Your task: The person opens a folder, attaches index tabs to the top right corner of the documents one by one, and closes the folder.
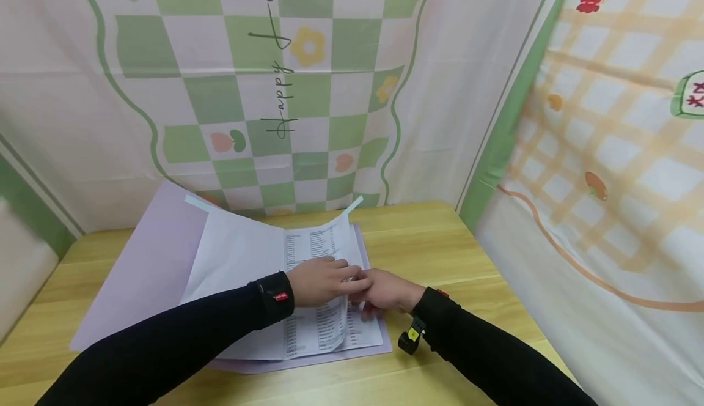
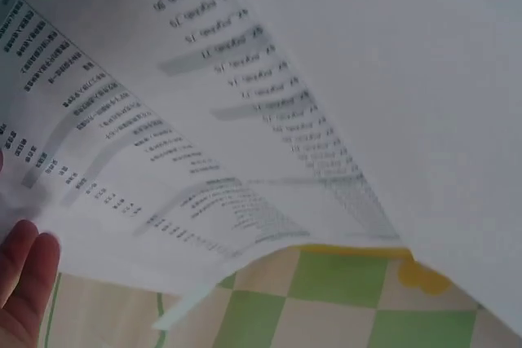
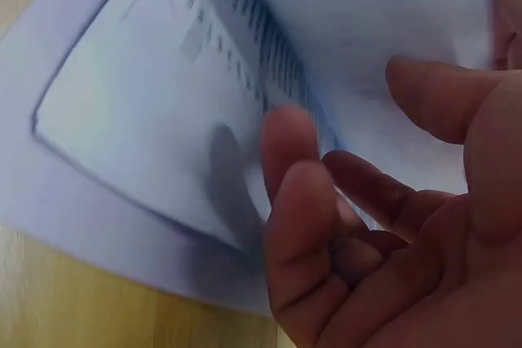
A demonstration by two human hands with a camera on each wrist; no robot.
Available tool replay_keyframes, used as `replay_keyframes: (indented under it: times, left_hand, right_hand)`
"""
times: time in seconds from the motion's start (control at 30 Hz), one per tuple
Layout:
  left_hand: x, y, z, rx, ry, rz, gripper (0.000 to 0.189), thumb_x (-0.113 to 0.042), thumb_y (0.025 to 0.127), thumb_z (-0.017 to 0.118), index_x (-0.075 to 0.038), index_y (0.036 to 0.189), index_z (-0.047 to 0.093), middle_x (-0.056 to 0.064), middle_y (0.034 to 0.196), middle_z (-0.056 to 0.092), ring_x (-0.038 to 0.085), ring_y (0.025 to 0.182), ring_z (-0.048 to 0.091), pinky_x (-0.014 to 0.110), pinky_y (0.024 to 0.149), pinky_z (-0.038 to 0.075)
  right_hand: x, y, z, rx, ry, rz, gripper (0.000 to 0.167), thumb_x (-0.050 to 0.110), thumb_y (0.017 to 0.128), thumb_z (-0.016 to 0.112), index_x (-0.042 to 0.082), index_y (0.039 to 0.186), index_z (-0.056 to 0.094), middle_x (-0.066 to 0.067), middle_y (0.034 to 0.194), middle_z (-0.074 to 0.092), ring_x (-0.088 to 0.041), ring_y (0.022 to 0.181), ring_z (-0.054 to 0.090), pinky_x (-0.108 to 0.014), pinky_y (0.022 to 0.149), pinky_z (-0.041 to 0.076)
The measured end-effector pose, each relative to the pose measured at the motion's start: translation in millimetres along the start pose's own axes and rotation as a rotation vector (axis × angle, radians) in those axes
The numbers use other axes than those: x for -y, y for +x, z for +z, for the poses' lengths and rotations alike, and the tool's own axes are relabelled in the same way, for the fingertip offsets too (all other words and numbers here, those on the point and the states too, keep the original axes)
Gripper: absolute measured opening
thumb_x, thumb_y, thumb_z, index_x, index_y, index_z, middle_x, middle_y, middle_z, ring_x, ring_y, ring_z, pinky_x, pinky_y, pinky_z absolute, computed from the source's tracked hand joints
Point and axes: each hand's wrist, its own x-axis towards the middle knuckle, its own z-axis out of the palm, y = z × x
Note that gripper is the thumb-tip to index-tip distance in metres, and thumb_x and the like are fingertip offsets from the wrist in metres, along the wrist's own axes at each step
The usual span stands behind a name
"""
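Observation:
In the head view, an opened lilac folder lies on the table, holding white printed sheets. My left hand is over the printed sheet, its fingers extended to the right across my right hand. The left wrist view catches a few left fingers by the sheet's edge. My right hand is at the right margin of the sheets. Seen from the right wrist, the right thumb overlaps the lifted sheet, with the other fingers bent below, apart from the thumb. Another printed sheet lies underneath.
A pale strip sticks up at the sheet's top right corner; a similar strip is at the left. The wooden table extends beyond the folder. Patterned cloth hangs behind it, and checked cloth hangs at the right.

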Motion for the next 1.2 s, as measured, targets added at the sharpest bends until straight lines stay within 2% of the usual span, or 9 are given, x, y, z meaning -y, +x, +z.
replay_keyframes:
  times: [0.07,0.13,0.27,0.4,0.57,0.77,0.97,1.1,1.2]
  left_hand:
    - [0.4,-0.6,-2.6,0.008,0.062,0.017,0.038,-0.014,0.097,0.061,-0.022,0.134,0.053,-0.004,0.109,0.058,0.014,0.090,0.053,0.025,0.074,0.044]
    - [0.5,-2.0,-5.1,0.022,0.100,0.022,0.029,-0.015,0.097,0.062,-0.022,0.125,0.057,-0.005,0.099,0.056,0.014,0.088,0.050,0.026,0.073,0.041]
    - [0.6,-6.1,-7.6,0.052,0.134,0.026,0.012,-0.020,0.097,0.065,-0.023,0.108,0.064,-0.005,0.096,0.053,0.014,0.088,0.047,0.026,0.077,0.039]
    - [0.8,-11.0,-10.2,0.089,0.165,0.044,0.005,-0.024,0.096,0.066,-0.023,0.100,0.069,-0.004,0.096,0.052,0.016,0.091,0.046,0.027,0.081,0.039]
    - [2.0,-20.3,-17.8,0.151,0.187,0.071,0.008,-0.025,0.097,0.065,-0.022,0.102,0.070,-0.004,0.105,0.059,0.017,0.102,0.049,0.029,0.087,0.038]
    - [0.6,-36.0,-35.1,0.246,0.159,0.054,0.011,-0.024,0.093,0.071,-0.025,0.103,0.067,-0.007,0.101,0.066,0.014,0.096,0.056,0.031,0.093,0.038]
    - [-5.1,-63.6,-51.1,0.333,0.129,-0.038,0.026,-0.023,0.087,0.078,-0.026,0.112,0.072,-0.006,0.108,0.070,0.014,0.104,0.061,0.036,0.106,0.036]
    - [-7.1,-85.7,-61.0,0.337,0.105,-0.087,0.040,-0.013,0.085,0.078,-0.025,0.122,0.069,-0.006,0.108,0.069,0.012,0.102,0.063,0.037,0.105,0.038]
    - [-6.9,-101.5,-66.8,0.371,0.090,-0.124,0.042,-0.011,0.083,0.079,-0.025,0.122,0.069,-0.006,0.109,0.069,0.012,0.104,0.063,0.039,0.105,0.039]
  right_hand:
    - [0,0.5,1,-0.013,-0.017,0.010,0.017,0.011,0.094,0.065,0.004,0.110,0.064,-0.012,0.086,0.063,-0.025,0.064,0.062,-0.034,0.056,0.050]
    - [-1,0.9,2,-0.027,-0.041,0.022,0.014,0.013,0.095,0.065,0.004,0.105,0.063,-0.012,0.087,0.063,-0.025,0.065,0.062,-0.035,0.056,0.051]
    - [-2,1.6,3,-0.044,-0.084,0.041,0.019,0.022,0.096,0.067,0.004,0.101,0.063,-0.011,0.087,0.064,-0.025,0.064,0.064,-0.038,0.057,0.054]
    - [-4,4.1,5,-0.052,-0.110,0.057,0.019,0.022,0.096,0.067,0.004,0.097,0.063,-0.011,0.085,0.064,-0.023,0.062,0.065,-0.037,0.056,0.055]
    - [-6,7.2,10,-0.059,-0.173,0.073,0.016,0.019,0.094,0.070,0.006,0.095,0.061,-0.010,0.078,0.063,-0.020,0.058,0.062,-0.035,0.053,0.054]
    - [-6,9.3,12,-0.063,-0.225,0.074,0.020,0.020,0.092,0.073,0.007,0.093,0.058,-0.008,0.070,0.063,-0.018,0.053,0.060,-0.033,0.050,0.053]
    - [-5,9.8,15,-0.066,-0.228,0.067,0.020,0.019,0.092,0.072,0.006,0.092,0.057,-0.008,0.069,0.062,-0.018,0.053,0.060,-0.033,0.050,0.053]
    - [-5,9.4,16,-0.072,-0.221,0.069,0.020,0.018,0.093,0.072,0.006,0.093,0.057,-0.009,0.070,0.062,-0.018,0.052,0.059,-0.033,0.051,0.054]
    - [-5,9.7,17,-0.071,-0.224,0.065,0.019,0.018,0.093,0.071,0.005,0.092,0.057,-0.008,0.070,0.063,-0.018,0.052,0.059,-0.033,0.052,0.053]
